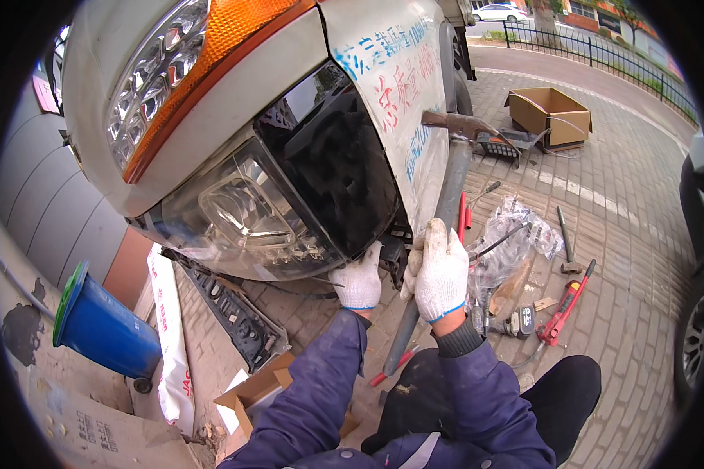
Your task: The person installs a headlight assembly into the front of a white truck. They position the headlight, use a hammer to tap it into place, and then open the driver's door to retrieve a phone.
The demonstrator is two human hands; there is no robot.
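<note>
My left hand [357,283], in a white knit glove, reaches up to the lower edge of the truck's clear headlight [246,211], by the corner of the glossy black panel [340,168]. Its fingers are partly hidden there. My right hand [440,273], gloved too, is closed around the long grey handle of a hammer [455,184]. The hammer stands tilted, its rusty head up beside the white body panel [395,102] with blue and red handwriting. Its handle runs down past my wrist toward the paving. Dark brackets show in the gap between my hands.
On the brick paving at right lie crumpled clear plastic [516,234], a small hammer [567,242], a cordless power tool [516,322] and a red-handled tool [563,309]. An open cardboard box [551,117] stands farther back. At left are a blue bin [109,328] and a long black trim part [231,313].
</note>
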